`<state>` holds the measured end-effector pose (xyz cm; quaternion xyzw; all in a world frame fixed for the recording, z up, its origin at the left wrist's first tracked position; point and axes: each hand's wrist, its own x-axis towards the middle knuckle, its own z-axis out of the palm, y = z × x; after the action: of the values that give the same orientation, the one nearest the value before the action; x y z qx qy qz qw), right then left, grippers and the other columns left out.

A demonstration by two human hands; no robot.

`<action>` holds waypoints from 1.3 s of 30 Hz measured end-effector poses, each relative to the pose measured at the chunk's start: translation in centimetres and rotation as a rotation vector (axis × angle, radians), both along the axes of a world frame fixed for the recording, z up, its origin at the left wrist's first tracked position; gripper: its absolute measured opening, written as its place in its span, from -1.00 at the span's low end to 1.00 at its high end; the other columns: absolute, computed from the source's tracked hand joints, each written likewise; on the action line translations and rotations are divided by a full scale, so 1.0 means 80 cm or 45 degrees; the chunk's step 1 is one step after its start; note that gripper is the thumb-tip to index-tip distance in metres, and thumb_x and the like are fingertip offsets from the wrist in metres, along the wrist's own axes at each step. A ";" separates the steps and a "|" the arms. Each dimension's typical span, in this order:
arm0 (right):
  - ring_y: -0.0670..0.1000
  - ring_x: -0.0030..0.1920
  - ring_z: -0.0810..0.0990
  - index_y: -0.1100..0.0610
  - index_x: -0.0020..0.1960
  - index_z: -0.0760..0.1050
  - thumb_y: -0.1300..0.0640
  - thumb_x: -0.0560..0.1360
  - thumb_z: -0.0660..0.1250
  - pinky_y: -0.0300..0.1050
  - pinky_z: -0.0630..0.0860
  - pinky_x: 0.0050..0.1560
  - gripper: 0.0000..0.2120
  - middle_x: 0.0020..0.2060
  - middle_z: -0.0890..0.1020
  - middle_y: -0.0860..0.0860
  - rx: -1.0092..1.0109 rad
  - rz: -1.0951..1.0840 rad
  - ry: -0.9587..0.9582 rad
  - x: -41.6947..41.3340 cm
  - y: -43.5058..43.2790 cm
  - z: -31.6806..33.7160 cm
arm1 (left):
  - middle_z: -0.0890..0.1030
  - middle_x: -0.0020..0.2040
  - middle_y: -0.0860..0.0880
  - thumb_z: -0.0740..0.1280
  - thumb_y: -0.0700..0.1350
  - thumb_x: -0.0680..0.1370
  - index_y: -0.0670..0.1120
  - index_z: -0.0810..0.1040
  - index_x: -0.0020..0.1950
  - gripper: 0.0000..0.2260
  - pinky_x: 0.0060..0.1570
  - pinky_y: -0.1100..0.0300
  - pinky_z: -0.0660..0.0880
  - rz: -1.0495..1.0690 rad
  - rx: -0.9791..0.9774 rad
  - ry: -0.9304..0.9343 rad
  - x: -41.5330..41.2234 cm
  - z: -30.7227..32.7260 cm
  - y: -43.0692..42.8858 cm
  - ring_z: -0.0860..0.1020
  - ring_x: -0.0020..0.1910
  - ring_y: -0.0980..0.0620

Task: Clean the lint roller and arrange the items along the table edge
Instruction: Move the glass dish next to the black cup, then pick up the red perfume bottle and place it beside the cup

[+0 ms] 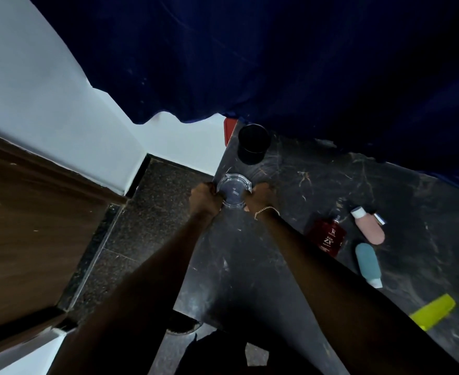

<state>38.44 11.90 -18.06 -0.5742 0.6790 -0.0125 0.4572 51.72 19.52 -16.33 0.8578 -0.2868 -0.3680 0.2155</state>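
A clear plastic container (233, 188) stands at the left edge of the dark marble table (250, 266). My left hand (205, 197) grips its left side and my right hand (261, 196) grips its right side. A black cup (252, 143) stands just beyond it along the same edge. To the right lie a red perfume bottle (327, 236), a pink bottle (369, 226), a teal bottle (367, 263) and a yellow-green comb (434, 311). I cannot pick out the lint roller.
A dark blue curtain (277, 63) hangs over the table's far side. A red object (229, 129) shows at the far corner. Left of the table are speckled floor (141, 212), a white wall and a brown wooden door (33, 226).
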 end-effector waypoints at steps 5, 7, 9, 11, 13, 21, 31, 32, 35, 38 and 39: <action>0.24 0.12 0.69 0.34 0.10 0.60 0.00 0.49 0.30 0.09 0.62 0.19 -0.59 0.09 0.67 0.30 0.009 0.016 0.009 0.000 0.000 0.002 | 0.74 -0.10 -0.28 0.35 0.06 0.39 -0.20 0.67 0.01 -0.62 0.06 -0.09 0.66 -0.026 -0.002 -0.004 -0.001 0.001 0.001 0.73 -0.03 -0.24; 0.25 0.15 0.68 0.36 0.12 0.59 0.07 0.50 0.30 0.11 0.61 0.19 -0.62 0.10 0.66 0.33 -0.014 0.005 0.013 0.001 0.001 0.005 | 0.73 -0.08 -0.28 0.38 0.05 0.41 -0.19 0.68 0.01 -0.65 0.06 -0.08 0.65 -0.030 -0.011 -0.036 -0.003 0.003 0.003 0.71 0.01 -0.27; 0.25 0.18 0.66 0.39 0.15 0.58 0.11 0.52 0.29 0.11 0.60 0.21 -0.63 0.12 0.66 0.34 -0.049 0.032 0.032 0.000 0.000 0.009 | 0.72 -0.03 -0.29 0.44 0.02 0.47 -0.18 0.67 0.03 -0.71 0.03 -0.06 0.63 -0.066 -0.025 -0.104 -0.004 0.004 0.005 0.68 0.06 -0.32; 0.29 0.15 0.67 0.40 0.14 0.59 0.09 0.54 0.31 0.15 0.60 0.19 -0.62 0.10 0.66 0.35 -0.026 0.058 0.007 -0.003 0.000 0.013 | 0.71 -0.02 -0.29 0.46 0.08 0.50 -0.17 0.65 0.01 -0.68 0.00 -0.05 0.60 -0.085 -0.035 -0.146 -0.003 0.004 0.010 0.67 0.05 -0.33; 0.30 0.06 0.69 0.40 0.08 0.61 0.03 0.54 0.35 0.15 0.62 0.14 -0.60 0.03 0.68 0.36 -0.037 0.114 0.015 -0.010 0.000 0.019 | 0.70 -0.05 -0.27 0.43 0.16 0.51 -0.16 0.62 -0.05 -0.63 -0.01 -0.05 0.60 -0.068 -0.044 -0.159 0.000 0.006 0.020 0.67 0.01 -0.33; 0.21 0.14 0.64 0.25 0.13 0.59 0.08 0.52 0.37 -0.02 0.50 0.24 -0.72 0.05 0.70 0.21 -0.406 0.291 0.004 -0.071 0.045 0.063 | 0.53 0.23 -0.22 0.29 0.00 0.65 -0.19 0.54 0.28 -0.68 0.19 -0.01 0.49 -0.397 -0.431 -0.440 -0.025 0.030 0.060 0.51 0.19 -0.23; 0.18 0.07 0.65 0.19 -0.02 0.63 0.11 0.51 0.33 -0.10 0.47 0.18 -0.83 -0.02 0.70 0.16 -0.662 0.068 0.083 -0.204 0.097 0.086 | 0.54 0.28 -0.21 0.34 0.01 0.63 -0.16 0.55 0.35 -0.64 0.31 -0.05 0.52 -0.766 -0.631 -0.366 -0.149 0.037 0.063 0.56 0.25 -0.20; 0.20 0.05 0.65 0.19 -0.05 0.63 0.12 0.50 0.33 -0.06 0.51 0.16 -0.84 -0.04 0.70 0.17 -0.651 0.014 0.068 -0.215 0.098 0.086 | 0.52 0.31 -0.19 0.33 0.02 0.63 -0.15 0.53 0.37 -0.63 0.32 -0.06 0.51 -0.780 -0.592 -0.305 -0.160 0.035 0.059 0.56 0.27 -0.19; 0.25 0.03 0.67 0.20 -0.01 0.64 0.15 0.51 0.37 -0.02 0.56 0.07 -0.86 -0.03 0.71 0.21 -0.581 -0.183 0.074 -0.253 0.095 0.081 | 0.46 0.40 -0.14 0.31 0.08 0.63 -0.08 0.45 0.43 -0.58 0.29 -0.08 0.54 -0.782 -0.435 -0.132 -0.193 0.032 0.047 0.56 0.28 -0.16; 0.27 0.12 0.63 0.26 0.08 0.61 0.20 0.52 0.34 -0.02 0.51 0.09 -0.80 0.05 0.68 0.25 -0.431 -0.239 0.178 -0.279 0.088 0.071 | 0.41 0.45 -0.14 0.34 0.10 0.61 -0.09 0.39 0.49 -0.50 0.29 -0.06 0.55 -0.748 -0.311 -0.042 -0.228 0.031 0.036 0.58 0.27 -0.17; 0.28 0.17 0.61 0.28 0.12 0.60 0.20 0.52 0.33 0.01 0.51 0.14 -0.78 0.09 0.67 0.26 -0.375 -0.246 0.194 -0.286 0.085 0.067 | 0.42 0.45 -0.16 0.37 0.08 0.60 -0.12 0.39 0.50 -0.47 0.31 -0.03 0.53 -0.715 -0.288 0.003 -0.240 0.031 0.032 0.58 0.28 -0.18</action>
<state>15.57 18.73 -12.70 -0.5665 0.7544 -0.1119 0.3121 32.52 22.09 -13.86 0.7152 -0.5516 -0.3799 0.1997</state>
